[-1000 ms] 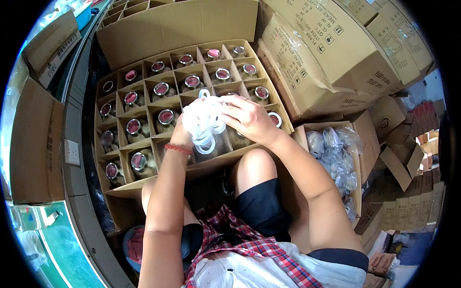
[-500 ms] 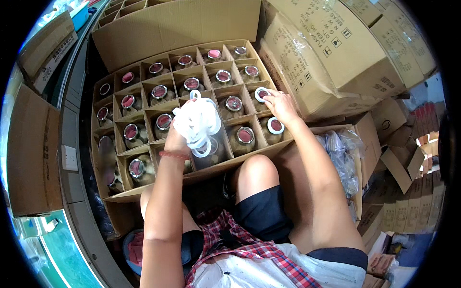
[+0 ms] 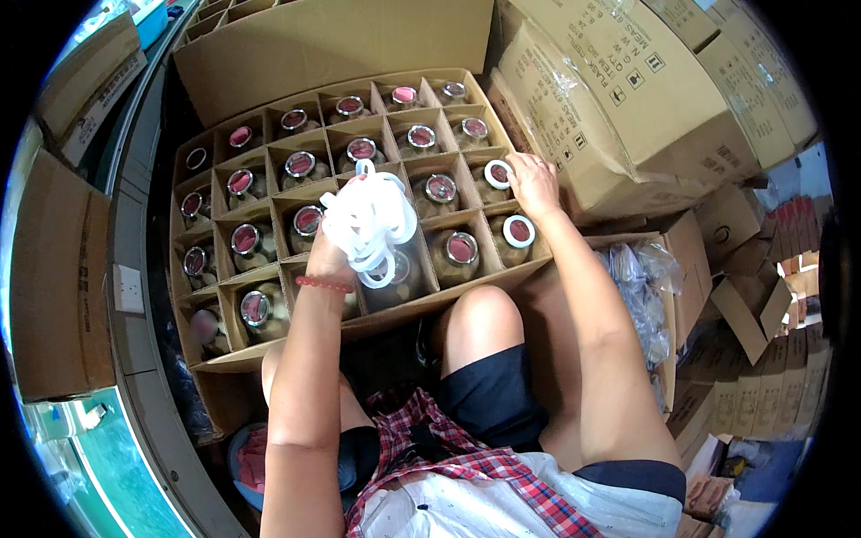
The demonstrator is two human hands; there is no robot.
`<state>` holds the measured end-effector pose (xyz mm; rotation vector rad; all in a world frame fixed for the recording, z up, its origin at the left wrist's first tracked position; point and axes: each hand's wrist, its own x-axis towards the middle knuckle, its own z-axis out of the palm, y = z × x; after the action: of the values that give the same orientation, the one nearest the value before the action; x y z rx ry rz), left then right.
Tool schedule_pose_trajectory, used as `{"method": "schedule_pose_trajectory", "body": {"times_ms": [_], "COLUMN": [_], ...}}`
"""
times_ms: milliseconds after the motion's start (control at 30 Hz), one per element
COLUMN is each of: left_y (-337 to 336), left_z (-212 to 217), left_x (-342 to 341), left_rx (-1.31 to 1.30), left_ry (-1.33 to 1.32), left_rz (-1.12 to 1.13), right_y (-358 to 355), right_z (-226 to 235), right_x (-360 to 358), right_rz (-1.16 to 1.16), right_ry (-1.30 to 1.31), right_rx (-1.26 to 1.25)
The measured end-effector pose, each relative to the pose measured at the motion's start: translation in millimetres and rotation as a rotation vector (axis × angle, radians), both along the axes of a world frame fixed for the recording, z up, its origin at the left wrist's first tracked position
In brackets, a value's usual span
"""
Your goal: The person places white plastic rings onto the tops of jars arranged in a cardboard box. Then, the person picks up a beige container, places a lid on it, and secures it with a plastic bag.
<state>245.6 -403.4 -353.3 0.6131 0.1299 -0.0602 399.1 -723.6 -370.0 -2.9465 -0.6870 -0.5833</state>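
My left hand (image 3: 330, 255) is closed around a bunch of loose white plastic rings (image 3: 372, 220), held above the near middle of a divided carton (image 3: 484, 285). Glass bottles (image 3: 462, 248) stand upright in its compartments, most with pink stuff showing in their mouths. In the right-hand column, one white ring (image 3: 488, 176) sits around a bottle's mouth. The curled fingers of my right hand (image 3: 536, 186) touch that ring's right edge. The nearer bottle in the same column has another white ring (image 3: 507, 235) around its mouth. The bunch partly hides the bottle under it.
Large sealed cartons (image 3: 619, 117) are stacked beyond my right hand. An open box of clear plastic bags (image 3: 632, 278) stands right of my carton. A raised cardboard flap (image 3: 332, 63) borders the far side. My knees (image 3: 484, 323) are against the near side.
My right hand has shifted slightly up and right around the ring, its fingers now at the right edge, leaving more of the ring visible. My left hand stays nearly still with the bunch.
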Motion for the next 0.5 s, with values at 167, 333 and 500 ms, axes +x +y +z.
{"method": "schedule_pose_trajectory", "body": {"times_ms": [167,333,500], "left_y": [-1,-2,-7], "left_z": [5,13,37], "left_x": [-3,-4,-1], "left_rx": [0.028,-0.041,-0.041], "left_ry": [-0.01,0.008,0.067], "left_rz": [0.015,0.005,-0.09], "right_y": [0,23,105], "right_z": [-3,21,118], "right_x": [10,-8,-77], "right_rz": [-0.032,0.045,0.702], "right_ry": [-0.002,-0.067,0.033], "right_rx": [0.035,0.062,0.397]}}
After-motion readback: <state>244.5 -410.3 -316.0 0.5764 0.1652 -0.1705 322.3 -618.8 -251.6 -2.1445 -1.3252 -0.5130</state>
